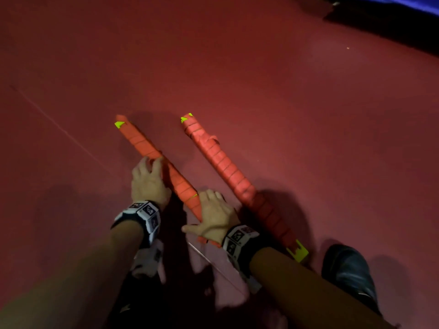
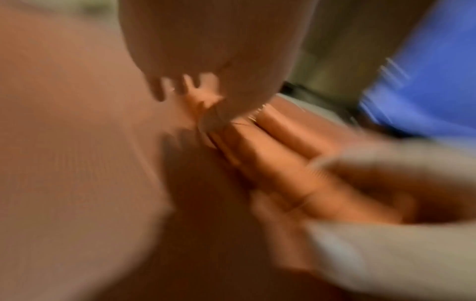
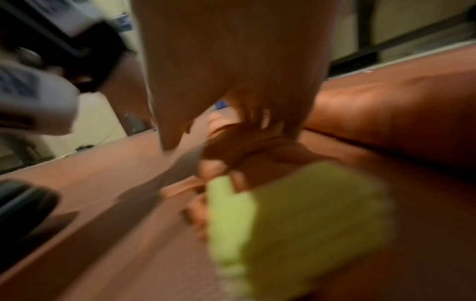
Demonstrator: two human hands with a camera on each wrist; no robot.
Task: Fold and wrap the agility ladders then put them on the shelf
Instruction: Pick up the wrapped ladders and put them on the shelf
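A: Which step is this?

B: Judging by the floor (image 1: 261,67), wrapping looks done. Two ladders lie on it as long orange bundles, side by side but apart. The left ladder (image 1: 142,143) is the one in hand; the right ladder (image 1: 225,167) lies untouched.

A: And the hands?

B: The left hand (image 1: 148,181) sits on the middle of the left ladder, fingers curled over it. The right hand (image 1: 215,216) covers its near end, thumb out to the side; whether it grips or only presses, I cannot tell. The wrist views are too blurred to help.

A: Next?

B: Probably lifting. A firm grip on both ends, so the strap windings don't slip loose, then carrying it to the shelf, which isn't in view.
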